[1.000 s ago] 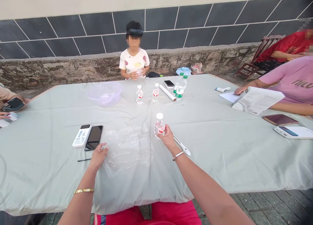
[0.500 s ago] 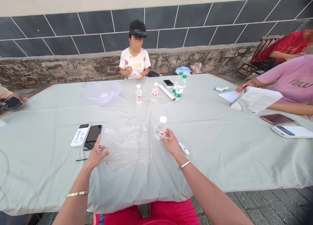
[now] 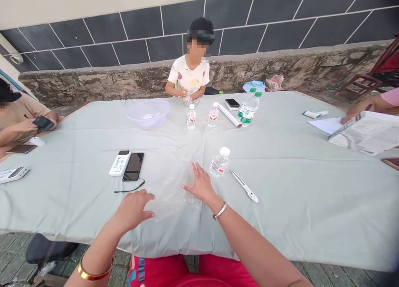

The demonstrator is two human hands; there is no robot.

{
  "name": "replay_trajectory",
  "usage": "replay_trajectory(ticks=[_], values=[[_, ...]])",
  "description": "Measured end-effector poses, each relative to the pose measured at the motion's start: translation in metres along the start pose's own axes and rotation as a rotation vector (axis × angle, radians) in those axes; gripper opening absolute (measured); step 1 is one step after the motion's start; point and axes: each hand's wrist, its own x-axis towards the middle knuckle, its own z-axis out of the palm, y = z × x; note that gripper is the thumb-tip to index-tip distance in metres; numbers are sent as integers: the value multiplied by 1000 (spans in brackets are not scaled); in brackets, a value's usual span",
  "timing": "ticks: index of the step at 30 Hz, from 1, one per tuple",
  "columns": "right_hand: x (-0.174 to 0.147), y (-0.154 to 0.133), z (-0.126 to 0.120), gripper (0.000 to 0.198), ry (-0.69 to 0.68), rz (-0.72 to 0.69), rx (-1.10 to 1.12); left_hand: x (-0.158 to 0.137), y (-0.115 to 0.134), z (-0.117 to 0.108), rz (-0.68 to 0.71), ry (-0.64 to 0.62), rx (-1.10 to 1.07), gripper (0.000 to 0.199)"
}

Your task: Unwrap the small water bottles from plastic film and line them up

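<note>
A crumpled sheet of clear plastic film [image 3: 170,195] lies on the cloth-covered table in front of me. My left hand [image 3: 134,208] is at its near left edge, thumb and fingers apart. Over its right side is my right hand [image 3: 201,183], fingers spread, either touching the film or just above it; I cannot tell which. A small clear water bottle [image 3: 220,164] with a white cap stands upright just beyond my right hand. Right of the bottle lies a white utility knife [image 3: 245,186]. Neither hand holds anything that I can see.
At left are a white power bank [image 3: 119,164] and a black phone [image 3: 134,167]. Farther back stand a purple basin [image 3: 149,114], two small bottles [image 3: 191,117], a white roll [image 3: 230,116] and two green-capped bottles [image 3: 250,110]. People sit across and at both sides, one holding a box [image 3: 368,131].
My right hand has let go of the small bottle and moved left over the plastic film. My left hand has come down nearer to me, away from the phone. The view has shifted left.
</note>
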Motion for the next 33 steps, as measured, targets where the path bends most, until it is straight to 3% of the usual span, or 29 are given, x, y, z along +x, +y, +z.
replay_trajectory(ticks=[2, 3, 5, 6, 7, 8, 10, 11, 13, 15, 18, 20, 22, 25, 27, 29, 33], values=[[-1, 5, 8, 66, 23, 93, -37, -6, -6, -7, -46, -102, -80, 42], [-4, 7, 13, 46, 28, 76, -43, -3, -8, -8, -57, -77, -112, 40], [-14, 6, 23, 23, 8, -85, 10, 16, -5, -4, -59, 127, -190, 35], [-20, 4, 26, 24, -11, -201, 61, 30, -1, 2, -66, 244, -254, 33], [-25, 1, 29, 27, -34, -317, 113, 43, 4, 11, -70, 285, -353, 37], [-31, -2, 30, 28, -59, -422, 160, 55, 10, 22, -99, 246, -487, 40], [-39, -5, 28, 29, -85, -537, 216, 71, 18, 47, -221, -1, -751, 40], [-43, -4, 26, 30, -76, -534, 228, 74, 19, 58, -272, -83, -833, 36], [-48, 3, 20, 31, -64, -459, 249, 72, 12, 71, -337, -85, -926, 28], [-52, 13, 16, 30, -85, -376, 289, 61, -6, 69, -377, 89, -961, 25], [-53, 21, 13, 28, -144, -253, 488, 39, -41, 48, -456, 395, -983, 27], [-50, 15, 12, 30, -189, -128, 683, 23, -53, 37, -489, 506, -998, 32], [-45, 0, 9, 34, -311, -94, 810, 9, -50, 36, -448, 446, -1056, 40], [-38, -26, -3, 36, -568, -270, 804, -2, -24, 47, -314, 93, -1212, 65], [-35, -39, -13, 39, -628, -351, 779, -4, -7, 53, -286, -3, -1272, 59], [-32, -46, -20, 42, -553, -309, 798, -5, 2, 55, -300, 109, -1281, 42], [-30, -55, -20, 45, -356, -102, 935, -10, -3, 46, -394, 372, -1332, 39]])
